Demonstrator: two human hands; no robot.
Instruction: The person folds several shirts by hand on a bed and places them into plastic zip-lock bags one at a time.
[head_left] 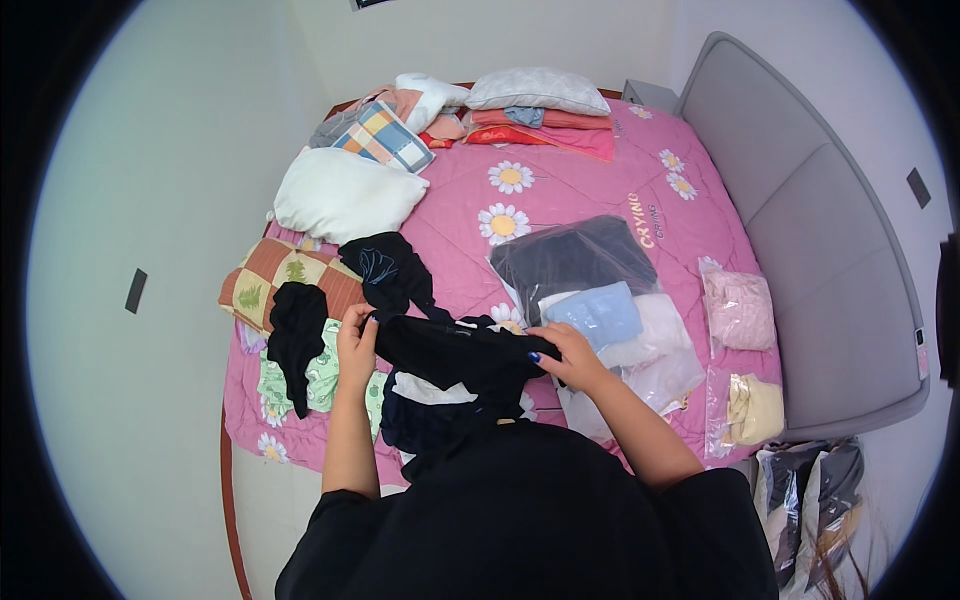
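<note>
A black garment [450,352] is stretched between my hands above the near edge of the bed; its exact kind I cannot make out. My left hand [357,343] pinches its left end, and my right hand [572,360] grips the right end. Under it lies a heap of dark clothes [415,425] with a white piece of cloth [432,389] on top. Beside my left hand are a black piece of clothing [298,335] and a green patterned cloth [323,375]. Another black garment with a blue line print [385,270] lies just beyond.
A pink flowered quilt [460,190] covers the bed. Clear bags with folded dark [575,260], light blue [598,312], pink [740,310] and yellow [755,408] clothes lie right. Pillows [350,190] and folded bedding [540,130] sit left and far. A grey headboard [810,220] bounds the right.
</note>
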